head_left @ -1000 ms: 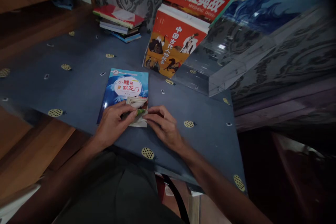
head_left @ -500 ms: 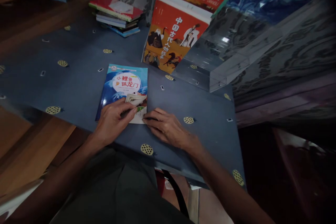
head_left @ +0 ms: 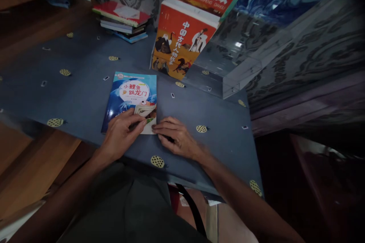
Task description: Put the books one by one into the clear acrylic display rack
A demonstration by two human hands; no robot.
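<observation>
A blue children's book (head_left: 131,93) with a white oval and red Chinese title on its cover lies on the table, its lower right corner curled up. My left hand (head_left: 121,131) rests over the book's lower edge, thumb and fingers closed on the lifted cover and pages. A pale page shows beneath the curl. At that page's lower right corner, my right hand (head_left: 176,135) has its bent fingertips together on the paper, thumb tucked below. Part of the lower cover is hidden by my left hand.
A stack of books (head_left: 124,22) sits at the back left. Red and orange books (head_left: 182,41) stand upright at the back, beside a clear acrylic stand (head_left: 238,79). The table's blue cloth (head_left: 182,108) has a pineapple print; its front edge runs close to my body.
The whole view has shifted slightly, so things sit a little farther left. Both hands keep nearly the same places on the book, and the curled corner looks much the same.
</observation>
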